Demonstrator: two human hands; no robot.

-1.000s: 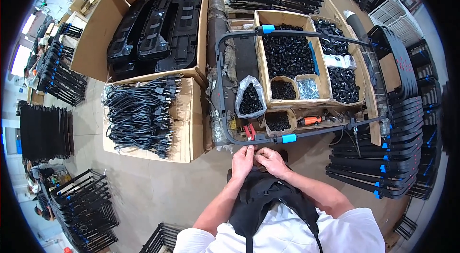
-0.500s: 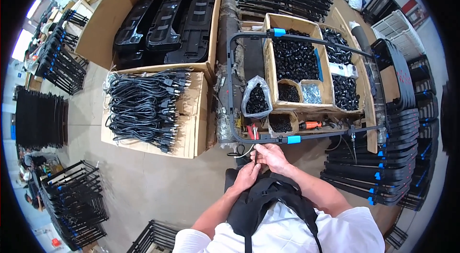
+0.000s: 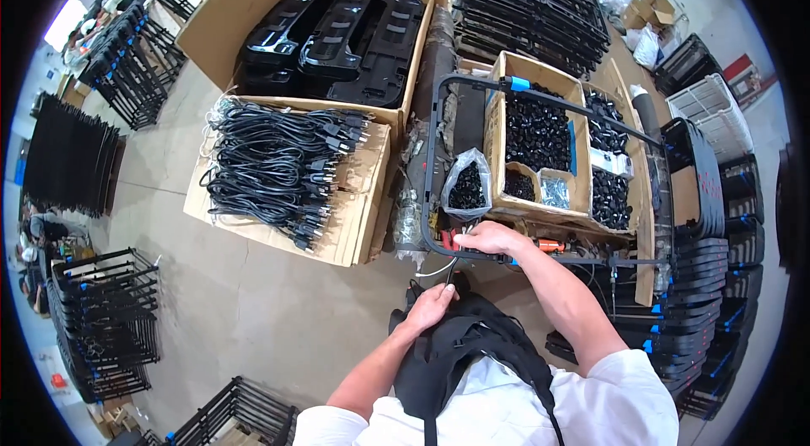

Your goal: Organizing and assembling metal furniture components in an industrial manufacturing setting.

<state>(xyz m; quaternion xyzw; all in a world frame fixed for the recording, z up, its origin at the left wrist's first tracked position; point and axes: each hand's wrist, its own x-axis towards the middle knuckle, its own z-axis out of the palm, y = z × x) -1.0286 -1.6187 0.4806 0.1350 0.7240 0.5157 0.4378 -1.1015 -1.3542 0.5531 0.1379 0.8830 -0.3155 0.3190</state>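
A black metal tube frame (image 3: 434, 142) with blue tape lies across the workbench before me. My left hand (image 3: 432, 306), below the frame's near bar, is closed on a thin black cord (image 3: 452, 270) that runs up toward that bar. A pale wire shows beside it. My right hand (image 3: 494, 237) reaches over the near bar, its fingertips closed at a red-handled tool (image 3: 448, 239) by the frame's corner. The hand partly covers the tool, so its kind is unclear. A clear bag of small black parts (image 3: 468, 184) sits just beyond.
A divided wooden box (image 3: 496, 121) holds small black parts and metal screws. An orange power tool (image 3: 550, 245) lies behind the near bar. To the left, bundled black power cords (image 3: 274, 167) rest on cardboard, before a carton (image 3: 221, 41) of black panels. Curved black frames (image 3: 692, 294) are stacked at right.
My right hand has left the cord and moved up over the near bar to the red-handled tool. My left hand keeps the cord, slightly lower. The whole view has shifted and turned a little.
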